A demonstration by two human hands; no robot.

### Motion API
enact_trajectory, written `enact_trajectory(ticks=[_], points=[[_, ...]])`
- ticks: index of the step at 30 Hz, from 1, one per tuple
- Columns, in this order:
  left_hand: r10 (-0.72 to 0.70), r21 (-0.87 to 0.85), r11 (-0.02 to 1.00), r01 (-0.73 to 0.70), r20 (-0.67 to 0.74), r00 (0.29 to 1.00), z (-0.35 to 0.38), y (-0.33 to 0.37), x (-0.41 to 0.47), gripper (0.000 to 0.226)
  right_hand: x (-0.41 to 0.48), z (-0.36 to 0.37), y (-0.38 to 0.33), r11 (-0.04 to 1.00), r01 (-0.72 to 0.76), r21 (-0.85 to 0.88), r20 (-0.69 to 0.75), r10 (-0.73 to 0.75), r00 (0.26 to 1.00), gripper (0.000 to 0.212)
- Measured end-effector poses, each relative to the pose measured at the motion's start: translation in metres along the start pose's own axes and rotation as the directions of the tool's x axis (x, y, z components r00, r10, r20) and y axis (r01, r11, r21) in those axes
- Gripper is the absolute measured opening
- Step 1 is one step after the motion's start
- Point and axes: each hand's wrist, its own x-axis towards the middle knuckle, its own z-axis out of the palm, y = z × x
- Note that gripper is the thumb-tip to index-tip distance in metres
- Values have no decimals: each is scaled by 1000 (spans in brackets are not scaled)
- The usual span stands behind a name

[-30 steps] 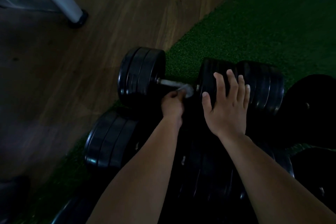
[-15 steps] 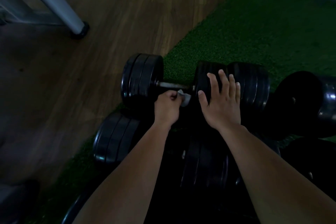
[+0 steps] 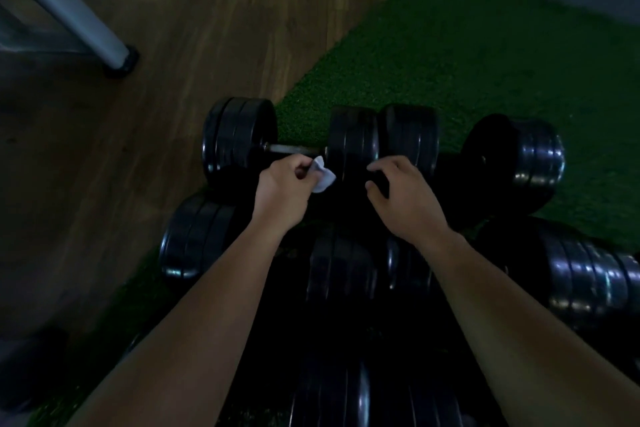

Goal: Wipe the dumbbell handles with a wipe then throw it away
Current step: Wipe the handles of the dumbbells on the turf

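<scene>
The left hand (image 3: 282,191) is holding a small white wipe (image 3: 322,177), its fingers (image 3: 300,168) curled and pinching the wipe so that a crumpled corner is sticking out to the right of the fist. The hand is sitting just in front of the metal handle (image 3: 294,148) of the far dumbbell (image 3: 239,135); whether the wipe is actually touching the bar is hard to tell in the dim light. The handle is running between two stacks of black plates, one on the left and one on the right (image 3: 353,139).

The right hand (image 3: 405,198) is hanging over the right-hand plates, its fingers (image 3: 381,166) bent and loosely spread, holding nothing; it appears to be touching or nearly touching the dark plate beneath it.

More black dumbbells are lying crowded around the forearms: one at the lower left (image 3: 197,239), one far right (image 3: 519,163) and another at the right edge (image 3: 588,274), with further plates between the arms in deep shadow. They are resting on a strip of green turf (image 3: 467,55) beside a brown wooden floor (image 3: 173,10). A pale metal leg (image 3: 69,7) with a black foot is standing on the wood at the upper left.
</scene>
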Motion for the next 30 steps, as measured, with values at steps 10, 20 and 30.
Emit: enact_trajectory(ticks=[10,20,30], points=[[214,109,966,-235,173,961,34,60,-55,11,-124,-45,61,965,-231,122,-140,247,959,19],[339,31,911,-412,514,788,113,103,-127,10,-246,-58,120,898,-410,160,-215,437,873,21],[161,202,797,-569,838,522,183,96,-211,19,-332,-26,152,906,-417,-66,-290,383,877,14]])
